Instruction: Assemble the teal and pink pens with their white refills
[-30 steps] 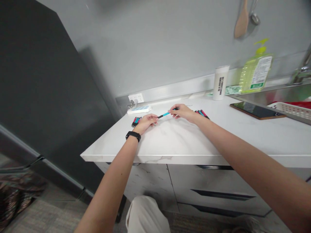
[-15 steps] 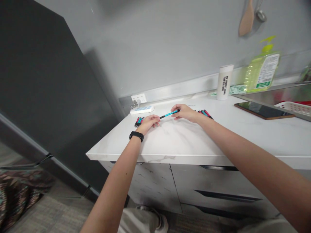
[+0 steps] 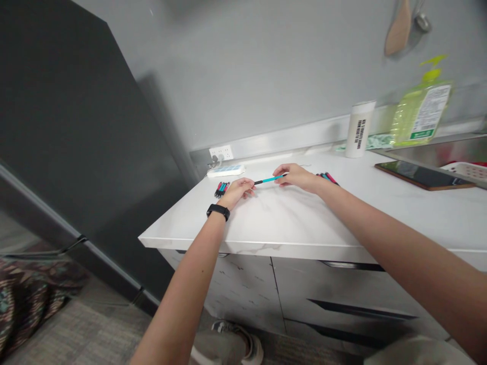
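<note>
A blue pen (image 3: 271,179) with black ends is held level above the white countertop (image 3: 281,218). My left hand (image 3: 239,191), with a black band on the wrist, pinches its dark left end. At the other end, the fingers of my right hand (image 3: 294,177) are closed on the pen. Just left of my left hand lies a group of red and blue pens (image 3: 221,189) side by side. Beyond my right wrist lies another group of pens (image 3: 327,177), partly hidden by the forearm.
A white power strip (image 3: 227,171) sits by the wall socket (image 3: 220,152). To the right are a white cylindrical container (image 3: 357,131), a yellow-green soap bottle (image 3: 421,114), a dark phone (image 3: 424,175) and the sink edge with a white basket (image 3: 464,171). A dark fridge (image 3: 68,126) stands left.
The pen has turned slightly to lie flatter, and my right fingers now cover more of its right end. The whole view has shifted a little.
</note>
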Demonstrator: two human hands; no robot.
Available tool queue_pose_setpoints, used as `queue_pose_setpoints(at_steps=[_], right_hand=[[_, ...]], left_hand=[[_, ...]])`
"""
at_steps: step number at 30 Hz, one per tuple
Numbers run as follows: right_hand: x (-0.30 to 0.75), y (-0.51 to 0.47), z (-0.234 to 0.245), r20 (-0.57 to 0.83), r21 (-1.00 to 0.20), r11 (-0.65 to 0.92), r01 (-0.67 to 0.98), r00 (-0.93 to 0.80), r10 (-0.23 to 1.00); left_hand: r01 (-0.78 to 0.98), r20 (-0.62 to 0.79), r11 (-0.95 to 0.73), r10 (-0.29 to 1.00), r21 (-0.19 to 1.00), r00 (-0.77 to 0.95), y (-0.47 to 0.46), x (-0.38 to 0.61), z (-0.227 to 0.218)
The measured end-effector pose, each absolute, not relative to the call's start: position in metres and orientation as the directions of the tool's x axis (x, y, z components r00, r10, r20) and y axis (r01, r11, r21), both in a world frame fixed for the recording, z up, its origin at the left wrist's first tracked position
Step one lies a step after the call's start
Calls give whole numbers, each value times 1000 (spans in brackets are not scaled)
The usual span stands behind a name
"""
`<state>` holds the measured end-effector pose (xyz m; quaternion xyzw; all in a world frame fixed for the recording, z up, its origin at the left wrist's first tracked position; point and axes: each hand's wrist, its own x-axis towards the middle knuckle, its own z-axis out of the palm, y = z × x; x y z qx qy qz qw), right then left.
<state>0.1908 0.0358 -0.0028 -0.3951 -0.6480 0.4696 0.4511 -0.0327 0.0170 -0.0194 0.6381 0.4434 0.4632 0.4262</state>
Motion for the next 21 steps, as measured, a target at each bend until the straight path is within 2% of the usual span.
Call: queue_pose_setpoints(at_steps=[5,10,15,21], right_hand=[[192,35,-1,115,-974,164,155,-286,951],[193,37,-3,212,-969,239,60,-295,932],[195,41,-5,108,-974,165,153,-325,939],[195,37,-3,214,-962,259,89,-345,914]], left_hand=[[170,244,-283,945,944,218,19,-34,-21],[178,229,-271,947,946,225,24,-37,-23],[186,225,-269,948,945,224,22,-35,-21],[189,218,-260,952,947,213,19,-32,-18]])
